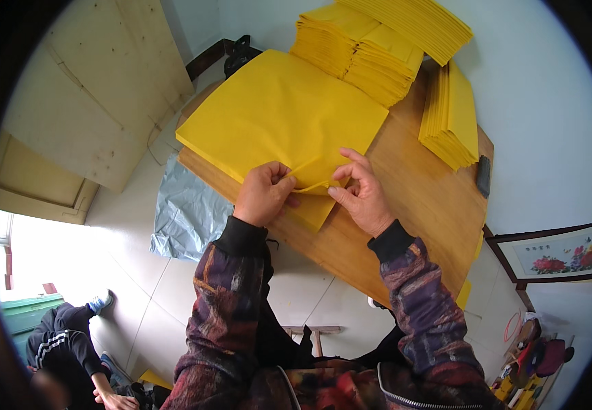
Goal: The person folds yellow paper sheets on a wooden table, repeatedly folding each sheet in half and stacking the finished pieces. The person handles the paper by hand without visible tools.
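A large yellow fabric sheet [275, 109] lies over the left part of the wooden table, its near corner raised between my hands. My left hand [266, 193] is closed, thumb and fingers pinching the edge of that fabric. Just to the right, my right hand [360, 193] pinches the raised edge between thumb and index finger, the other fingers curled loosely above it. Part of the fabric hangs below the pinched edge, over the tabletop. What lies under the sheet is hidden.
Thick stacks of folded yellow fabric [357, 51] fill the table's far side; another stack [449, 119] leans at the right. A dark oblong object [484, 176] sits at the wooden table's [412, 198] right edge. Silvery plastic sheeting [188, 212] hangs left. A seated person [70, 342] is at lower left.
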Action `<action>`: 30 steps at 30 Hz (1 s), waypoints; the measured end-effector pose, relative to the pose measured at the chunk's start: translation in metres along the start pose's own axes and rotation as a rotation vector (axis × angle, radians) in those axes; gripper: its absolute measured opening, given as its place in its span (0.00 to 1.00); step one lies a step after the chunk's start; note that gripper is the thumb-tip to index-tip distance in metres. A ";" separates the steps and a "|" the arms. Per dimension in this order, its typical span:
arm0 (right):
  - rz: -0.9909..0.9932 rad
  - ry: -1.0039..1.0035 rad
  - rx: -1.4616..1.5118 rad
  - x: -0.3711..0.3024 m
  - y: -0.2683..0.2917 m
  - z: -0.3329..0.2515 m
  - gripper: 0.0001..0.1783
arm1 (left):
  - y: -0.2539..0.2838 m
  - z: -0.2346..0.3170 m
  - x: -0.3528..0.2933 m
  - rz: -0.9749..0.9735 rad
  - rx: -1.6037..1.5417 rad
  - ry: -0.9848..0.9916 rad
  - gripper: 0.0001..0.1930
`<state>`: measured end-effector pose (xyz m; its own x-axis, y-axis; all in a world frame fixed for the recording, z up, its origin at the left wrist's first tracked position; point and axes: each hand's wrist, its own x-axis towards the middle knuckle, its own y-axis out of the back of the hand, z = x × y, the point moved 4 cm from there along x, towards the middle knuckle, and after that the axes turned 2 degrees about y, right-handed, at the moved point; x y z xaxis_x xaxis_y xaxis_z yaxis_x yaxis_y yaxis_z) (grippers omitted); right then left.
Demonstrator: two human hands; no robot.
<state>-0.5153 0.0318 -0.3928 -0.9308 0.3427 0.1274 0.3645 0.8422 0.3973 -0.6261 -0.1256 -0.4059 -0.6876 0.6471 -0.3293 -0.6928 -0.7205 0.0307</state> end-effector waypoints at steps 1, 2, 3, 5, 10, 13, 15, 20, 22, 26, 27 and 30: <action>-0.038 0.031 0.015 0.000 -0.001 0.000 0.07 | 0.000 0.000 0.000 0.001 0.007 -0.008 0.07; -0.071 0.048 0.028 0.001 -0.002 0.001 0.06 | 0.000 0.000 0.000 -0.001 0.006 -0.012 0.07; -0.104 0.065 0.041 0.002 -0.003 0.002 0.05 | 0.000 0.000 0.000 -0.005 -0.002 -0.005 0.08; -0.159 0.031 0.081 0.005 -0.003 0.004 0.05 | 0.001 0.000 0.000 -0.007 -0.002 -0.014 0.08; -0.176 0.001 0.124 0.012 -0.004 0.005 0.06 | 0.001 -0.001 0.000 -0.022 0.018 -0.004 0.07; -0.196 -0.053 0.151 0.015 -0.003 0.006 0.06 | 0.001 -0.001 0.000 -0.030 0.013 -0.002 0.08; -0.210 -0.063 0.173 0.017 -0.003 0.006 0.06 | 0.001 -0.002 0.000 -0.036 0.006 0.005 0.08; -0.222 -0.030 0.123 0.022 -0.001 0.006 0.07 | 0.004 -0.005 0.000 -0.112 -0.014 0.005 0.09; -0.210 -0.040 0.129 0.022 -0.001 0.007 0.07 | 0.006 -0.006 0.000 -0.150 -0.021 -0.001 0.09; -0.188 -0.035 0.141 0.021 -0.004 0.009 0.07 | 0.007 -0.007 0.001 -0.169 -0.031 -0.017 0.08; -0.183 -0.034 0.143 0.020 -0.004 0.009 0.07 | 0.006 -0.008 0.001 -0.163 -0.030 -0.003 0.08; -0.116 0.028 0.059 0.017 -0.004 0.005 0.09 | 0.004 -0.006 0.001 -0.110 -0.026 0.003 0.08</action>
<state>-0.5327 0.0364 -0.3964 -0.9669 0.2306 0.1095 0.2547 0.8986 0.3573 -0.6276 -0.1293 -0.4119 -0.6069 0.7220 -0.3321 -0.7583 -0.6512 -0.0301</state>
